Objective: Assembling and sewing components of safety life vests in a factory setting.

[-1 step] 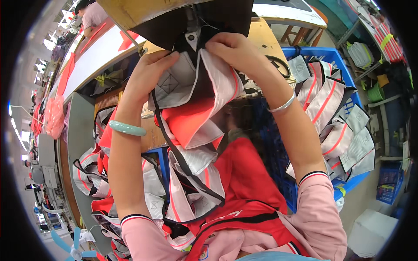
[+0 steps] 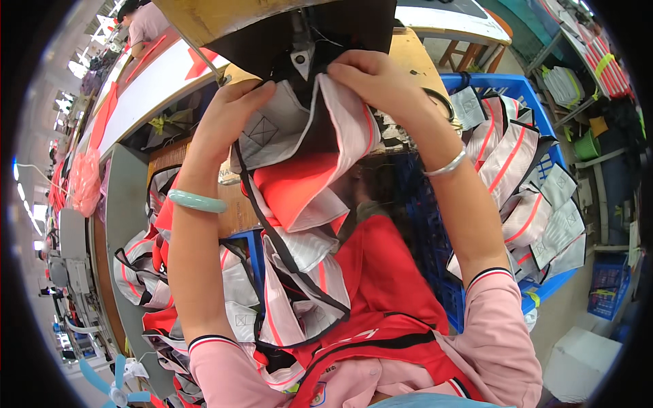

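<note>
My left hand and my right hand both grip a fabric piece of red, pale grey and black-edged cloth, holding its top edge up under the sewing machine head. The left hand pinches the grey lining side, the right hand holds the folded grey and red edge. More joined pieces hang down from it in a chain onto my lap. A green bangle sits on my left wrist, a silver one on my right.
A blue crate on my right holds stacked grey and red pieces. More pieces pile at my left. A wooden table lies behind the machine. Another person works at a far white table.
</note>
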Tool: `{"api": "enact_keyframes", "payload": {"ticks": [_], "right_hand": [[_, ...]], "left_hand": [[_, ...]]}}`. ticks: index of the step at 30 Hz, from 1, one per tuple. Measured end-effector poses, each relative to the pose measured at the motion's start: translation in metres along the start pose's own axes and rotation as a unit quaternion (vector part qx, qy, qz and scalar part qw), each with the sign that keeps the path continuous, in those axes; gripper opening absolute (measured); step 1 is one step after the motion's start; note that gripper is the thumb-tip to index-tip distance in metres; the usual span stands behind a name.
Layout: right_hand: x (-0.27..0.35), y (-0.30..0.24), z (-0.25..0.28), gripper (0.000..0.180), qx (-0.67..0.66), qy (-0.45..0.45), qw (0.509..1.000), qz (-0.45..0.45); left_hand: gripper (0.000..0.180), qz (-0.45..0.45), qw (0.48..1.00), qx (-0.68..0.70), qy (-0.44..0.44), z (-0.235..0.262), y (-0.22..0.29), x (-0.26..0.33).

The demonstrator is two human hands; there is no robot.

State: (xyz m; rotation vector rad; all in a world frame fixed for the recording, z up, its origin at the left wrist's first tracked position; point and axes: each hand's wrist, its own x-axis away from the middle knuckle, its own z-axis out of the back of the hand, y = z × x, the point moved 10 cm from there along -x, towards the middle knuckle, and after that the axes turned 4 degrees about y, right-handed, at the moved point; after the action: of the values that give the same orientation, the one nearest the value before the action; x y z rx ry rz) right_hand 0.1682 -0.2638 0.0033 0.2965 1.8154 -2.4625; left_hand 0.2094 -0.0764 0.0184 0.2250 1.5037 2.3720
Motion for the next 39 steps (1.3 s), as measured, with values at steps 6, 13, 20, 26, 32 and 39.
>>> {"api": "enact_keyframes", "payload": {"ticks": [6, 13, 20, 26, 32, 39], "right_hand": [[0.044, 0.001, -0.008, 0.033, 0.038, -0.162, 0.986, -0.027], [0.025, 0.011, -0.023, 0.025, -0.093, -0.091, 0.990, -0.053], [0.009, 0.031, -0.035, 0.019, -0.233, -0.076, 0.964, -0.099], [0.000, 0.035, -0.042, 0.016, -0.334, -0.049, 0.930, -0.145], [-0.006, 0.035, -0.047, 0.013, -0.428, -0.050, 0.885, -0.174], [-0.003, 0.015, -0.018, 0.013, -0.393, -0.018, 0.913, -0.105]], "left_hand": [[0.032, -0.022, 0.980, -0.117, -0.160, -0.036, 0.000, 0.026], [0.032, -0.033, 0.985, -0.108, -0.130, -0.041, -0.001, 0.022], [0.032, 0.005, 0.986, -0.110, -0.123, -0.035, -0.007, 0.009], [0.031, 0.036, 0.993, -0.056, -0.096, -0.027, -0.021, -0.007], [0.053, 0.033, 0.995, -0.002, -0.094, -0.024, -0.024, -0.018], [0.047, 0.055, 0.994, 0.042, -0.087, -0.015, -0.024, -0.009]]}}
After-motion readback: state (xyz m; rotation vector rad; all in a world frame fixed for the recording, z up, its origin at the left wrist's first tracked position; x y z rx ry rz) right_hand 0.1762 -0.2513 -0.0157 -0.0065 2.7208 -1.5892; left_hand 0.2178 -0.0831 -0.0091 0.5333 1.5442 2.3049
